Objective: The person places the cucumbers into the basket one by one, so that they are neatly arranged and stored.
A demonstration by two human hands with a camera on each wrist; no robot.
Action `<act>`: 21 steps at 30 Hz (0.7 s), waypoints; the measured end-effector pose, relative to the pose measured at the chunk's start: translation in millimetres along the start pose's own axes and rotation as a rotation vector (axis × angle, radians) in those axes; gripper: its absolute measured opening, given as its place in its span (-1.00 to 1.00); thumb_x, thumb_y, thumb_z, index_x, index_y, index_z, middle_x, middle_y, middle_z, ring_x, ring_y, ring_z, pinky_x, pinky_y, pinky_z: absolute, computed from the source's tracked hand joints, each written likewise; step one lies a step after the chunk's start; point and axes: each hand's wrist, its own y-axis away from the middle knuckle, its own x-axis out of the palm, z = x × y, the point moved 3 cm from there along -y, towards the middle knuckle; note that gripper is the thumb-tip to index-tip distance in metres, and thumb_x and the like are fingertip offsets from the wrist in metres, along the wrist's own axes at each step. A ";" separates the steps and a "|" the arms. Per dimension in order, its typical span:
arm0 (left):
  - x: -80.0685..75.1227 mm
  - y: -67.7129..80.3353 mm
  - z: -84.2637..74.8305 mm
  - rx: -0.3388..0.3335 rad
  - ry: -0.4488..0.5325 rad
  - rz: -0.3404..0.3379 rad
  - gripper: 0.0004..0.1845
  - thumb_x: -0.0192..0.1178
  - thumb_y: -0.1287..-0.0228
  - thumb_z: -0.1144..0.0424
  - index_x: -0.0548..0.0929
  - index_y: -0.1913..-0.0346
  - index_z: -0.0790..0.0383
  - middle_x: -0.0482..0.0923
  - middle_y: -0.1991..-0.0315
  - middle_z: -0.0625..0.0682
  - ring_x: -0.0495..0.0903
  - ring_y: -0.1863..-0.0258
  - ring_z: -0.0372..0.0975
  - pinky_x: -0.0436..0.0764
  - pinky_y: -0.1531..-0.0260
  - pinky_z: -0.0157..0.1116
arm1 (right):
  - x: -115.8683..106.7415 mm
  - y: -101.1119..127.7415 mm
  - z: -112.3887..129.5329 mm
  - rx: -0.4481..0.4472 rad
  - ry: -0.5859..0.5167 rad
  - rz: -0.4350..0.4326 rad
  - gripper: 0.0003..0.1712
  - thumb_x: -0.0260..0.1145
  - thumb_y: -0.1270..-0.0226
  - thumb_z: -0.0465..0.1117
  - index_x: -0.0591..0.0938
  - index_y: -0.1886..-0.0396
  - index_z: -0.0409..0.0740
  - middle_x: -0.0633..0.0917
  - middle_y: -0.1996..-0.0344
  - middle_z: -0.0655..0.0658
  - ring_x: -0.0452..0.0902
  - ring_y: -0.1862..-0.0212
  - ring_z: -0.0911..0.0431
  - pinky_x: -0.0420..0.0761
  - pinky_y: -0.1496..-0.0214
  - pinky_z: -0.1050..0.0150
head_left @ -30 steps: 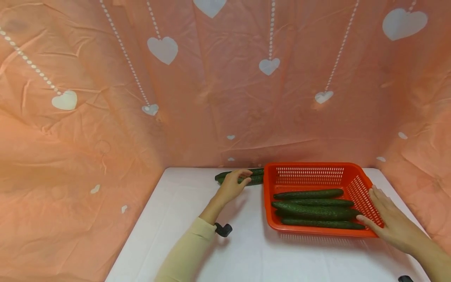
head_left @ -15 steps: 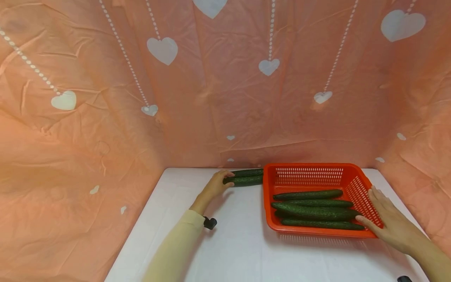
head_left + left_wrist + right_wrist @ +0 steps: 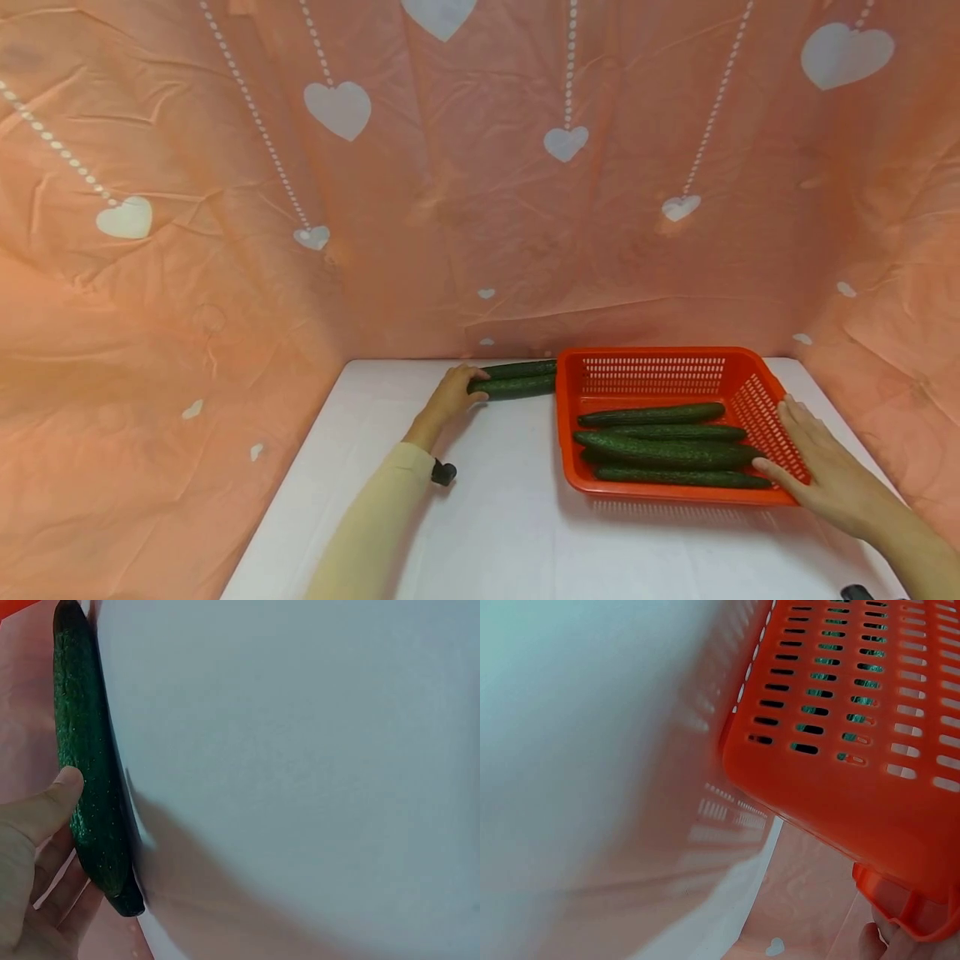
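Two dark green cucumbers lie side by side on the table at the back, left of the basket; the front cucumber (image 3: 517,387) is nearer, the rear cucumber (image 3: 521,369) behind it. My left hand (image 3: 450,395) is at their left ends. In the left wrist view its thumb presses one side of the front cucumber (image 3: 90,750), with the fingers on the far side near its tip. My right hand (image 3: 828,475) rests at the right rim of the red plastic basket (image 3: 566,417), fingers fairly straight along it, thumb reaching over the inside. Several cucumbers (image 3: 667,451) lie in the basket.
The white-covered table (image 3: 480,517) has a peach cloth (image 3: 450,250) with white hearts hanging behind and on both sides. In the right wrist view, the basket's slotted wall (image 3: 832,795) and its projecting handle (image 3: 907,907) stand close to the camera.
My left hand has moved left along the two cucumbers to their left ends, then settled there. My right hand stays at the basket's rim. The view has shifted slightly.
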 end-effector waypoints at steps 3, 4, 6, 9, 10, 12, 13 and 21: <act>0.6 1.5 -3.7 -0.006 -0.053 0.006 -0.64 0.45 -0.42 0.27 0.74 -0.21 0.27 0.65 -0.16 0.21 0.55 -0.23 0.11 0.54 -0.34 0.04 | 0.0 -0.4 0.4 0.004 0.004 0.001 0.14 0.29 -0.63 0.09 -0.19 -0.73 -0.38 -0.27 -0.72 -0.43 -0.46 -0.71 -0.35 -0.71 -0.50 0.32; 1.2 1.7 -4.8 -0.008 -0.072 0.011 -0.63 0.46 -0.42 0.25 0.73 -0.22 0.27 0.64 -0.15 0.20 0.55 -0.21 0.11 0.55 -0.32 0.03 | -0.1 -0.6 0.5 0.005 0.005 0.001 0.14 0.28 -0.63 0.09 -0.19 -0.73 -0.38 -0.27 -0.72 -0.43 -0.45 -0.71 -0.36 -0.70 -0.50 0.32; 2.4 2.0 -6.6 -0.006 -0.104 0.019 -0.61 0.47 -0.41 0.23 0.73 -0.23 0.25 0.62 -0.14 0.20 0.54 -0.20 0.09 0.56 -0.31 0.02 | -0.4 -0.9 0.8 0.005 0.009 0.002 0.14 0.28 -0.63 0.09 -0.19 -0.73 -0.38 -0.27 -0.72 -0.43 -0.45 -0.71 -0.36 -0.70 -0.49 0.33; 4.7 2.8 -7.0 0.000 -0.131 0.036 -0.59 0.49 -0.39 0.21 0.72 -0.22 0.24 0.61 -0.12 0.18 0.57 -0.19 0.08 0.58 -0.29 0.02 | -0.6 -1.2 1.2 0.004 0.014 0.002 0.14 0.28 -0.63 0.10 -0.19 -0.73 -0.39 -0.27 -0.72 -0.43 -0.45 -0.71 -0.36 -0.70 -0.48 0.35; 5.4 3.2 -6.6 -0.005 -0.126 0.044 -0.59 0.49 -0.39 0.21 0.71 -0.23 0.22 0.63 -0.14 0.18 0.58 -0.21 0.08 0.58 -0.30 0.01 | -0.4 -1.1 1.3 0.007 0.014 0.005 0.14 0.28 -0.63 0.10 -0.19 -0.73 -0.39 -0.27 -0.71 -0.43 -0.46 -0.71 -0.36 -0.70 -0.47 0.35; 6.8 4.9 -5.9 -0.019 -0.106 0.061 -0.60 0.48 -0.40 0.22 0.68 -0.23 0.20 0.67 -0.15 0.17 0.62 -0.22 0.07 0.60 -0.29 0.03 | -0.2 -0.9 1.3 0.009 0.015 0.009 0.14 0.27 -0.63 0.11 -0.19 -0.73 -0.39 -0.28 -0.71 -0.43 -0.46 -0.71 -0.37 -0.70 -0.47 0.34; 7.5 5.8 -5.7 -0.027 -0.093 0.068 -0.61 0.47 -0.41 0.22 0.66 -0.22 0.18 0.69 -0.16 0.16 0.64 -0.23 0.06 0.61 -0.29 0.04 | -0.2 -0.9 1.3 0.008 0.015 0.009 0.14 0.27 -0.63 0.11 -0.19 -0.73 -0.39 -0.28 -0.71 -0.43 -0.46 -0.71 -0.36 -0.71 -0.47 0.34; 10.0 8.6 -7.8 -0.037 -0.028 0.057 -0.58 0.40 -0.48 0.25 0.63 -0.32 0.20 0.70 -0.23 0.19 0.65 -0.29 0.06 0.60 -0.32 0.03 | -1.3 -0.6 1.3 -0.012 0.012 -0.008 0.12 0.28 -0.63 0.08 -0.16 -0.73 -0.41 -0.26 -0.72 -0.43 -0.50 -0.72 -0.28 -0.70 -0.48 0.38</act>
